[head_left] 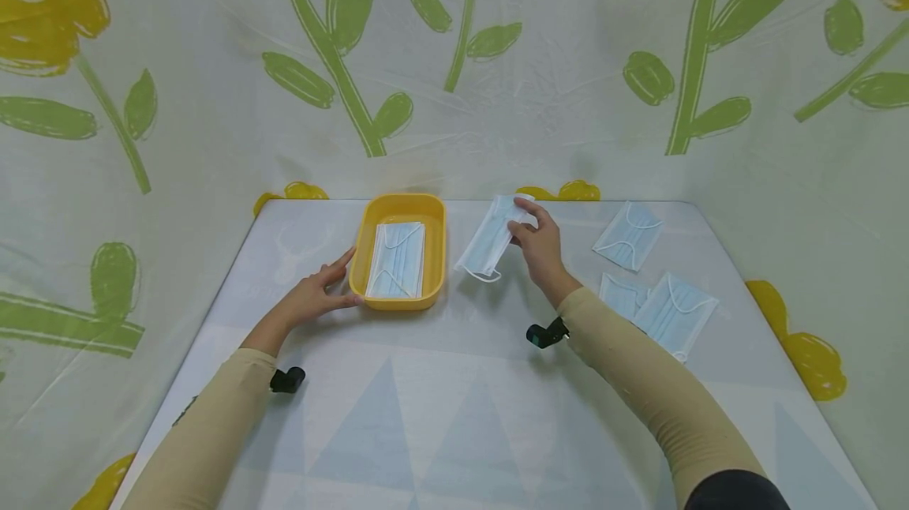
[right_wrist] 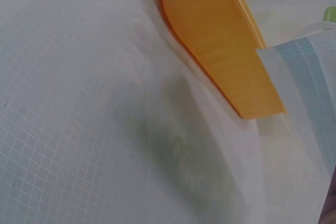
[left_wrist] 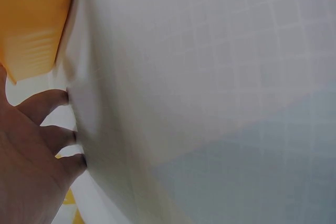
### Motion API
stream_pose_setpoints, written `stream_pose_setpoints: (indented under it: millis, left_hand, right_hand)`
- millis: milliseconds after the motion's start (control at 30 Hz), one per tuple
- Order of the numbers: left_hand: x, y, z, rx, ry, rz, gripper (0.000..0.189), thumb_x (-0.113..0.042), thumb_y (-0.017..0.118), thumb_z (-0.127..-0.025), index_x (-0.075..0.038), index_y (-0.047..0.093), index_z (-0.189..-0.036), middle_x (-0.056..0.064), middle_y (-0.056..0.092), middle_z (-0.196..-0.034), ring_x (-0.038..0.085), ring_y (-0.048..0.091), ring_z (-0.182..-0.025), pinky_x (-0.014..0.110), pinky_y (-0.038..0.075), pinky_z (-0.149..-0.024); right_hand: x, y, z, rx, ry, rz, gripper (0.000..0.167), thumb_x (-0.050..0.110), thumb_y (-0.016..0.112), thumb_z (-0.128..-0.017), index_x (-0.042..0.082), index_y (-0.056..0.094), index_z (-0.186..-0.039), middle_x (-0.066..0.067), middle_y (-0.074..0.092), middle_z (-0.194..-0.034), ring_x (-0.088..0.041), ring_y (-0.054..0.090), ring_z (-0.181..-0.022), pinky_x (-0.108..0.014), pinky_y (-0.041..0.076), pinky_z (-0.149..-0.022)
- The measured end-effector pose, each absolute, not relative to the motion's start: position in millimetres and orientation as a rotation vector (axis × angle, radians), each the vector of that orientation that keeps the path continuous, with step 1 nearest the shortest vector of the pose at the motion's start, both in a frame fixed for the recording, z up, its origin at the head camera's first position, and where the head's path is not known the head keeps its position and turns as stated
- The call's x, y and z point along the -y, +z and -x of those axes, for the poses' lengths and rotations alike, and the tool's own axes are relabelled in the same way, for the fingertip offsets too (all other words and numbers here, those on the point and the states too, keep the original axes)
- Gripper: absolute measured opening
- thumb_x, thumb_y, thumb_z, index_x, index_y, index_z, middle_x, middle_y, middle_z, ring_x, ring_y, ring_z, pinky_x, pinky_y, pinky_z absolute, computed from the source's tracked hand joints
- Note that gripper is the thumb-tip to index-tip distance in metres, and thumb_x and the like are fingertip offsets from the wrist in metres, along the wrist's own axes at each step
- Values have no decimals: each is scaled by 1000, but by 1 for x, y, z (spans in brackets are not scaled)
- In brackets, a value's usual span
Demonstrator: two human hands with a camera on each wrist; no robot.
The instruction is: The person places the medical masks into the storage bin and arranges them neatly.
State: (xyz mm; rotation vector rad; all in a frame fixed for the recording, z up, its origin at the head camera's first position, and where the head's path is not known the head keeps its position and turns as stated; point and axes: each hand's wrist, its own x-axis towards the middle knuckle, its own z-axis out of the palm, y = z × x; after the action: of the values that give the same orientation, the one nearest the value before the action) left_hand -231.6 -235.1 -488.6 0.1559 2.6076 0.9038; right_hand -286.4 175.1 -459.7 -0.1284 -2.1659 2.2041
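A yellow plastic tray [head_left: 440, 257] stands near the table's far edge, with light blue face masks [head_left: 395, 261] lying flat inside it. My left hand [head_left: 312, 297] touches the tray's left side, thumb at the near corner, fingers spread. In the left wrist view the hand [left_wrist: 31, 150] has fingertips on the tabletop beside the tray [left_wrist: 37, 24]. To the right of the tray, my right hand [head_left: 540, 245] pinches a face mask [head_left: 490, 238] by its right edge, above the table. The right wrist view has that mask [right_wrist: 310, 77] in front of the tray [right_wrist: 220, 40].
On the right of the table lie a face mask [head_left: 630, 236] near the back and two overlapping masks, one [head_left: 678, 313] partly over the other [head_left: 620, 295]. The table [head_left: 454, 399] has a pale triangle pattern. A flower-printed sheet [head_left: 540, 99] rises behind it.
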Motion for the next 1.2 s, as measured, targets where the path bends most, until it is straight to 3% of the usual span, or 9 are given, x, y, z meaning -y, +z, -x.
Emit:
stream_pose_setpoints:
  millis: [733,1200]
  left_hand:
    - [236,-490,232,-2606,908,-167,106,-70,71,-82,-49,2,-161,14,29,-164,47,0,-154,77,7,-114]
    - [235,-490,232,-2602,913,-150,106,-71,71,-82,-50,2,-160,13,28,-165,46,0,-154,77,7,-114]
  right_hand:
    - [-151,-452,289,2084,2270,51,45,0,62,-99,11,58,-142,-8,45,-152,-28,62,-107,-33,59,-90]
    - [-126,-453,290,2119,2264,57,43,3,63,-99,16,60,-140,-5,48,-149,-26,63,-106,-32,59,-90]
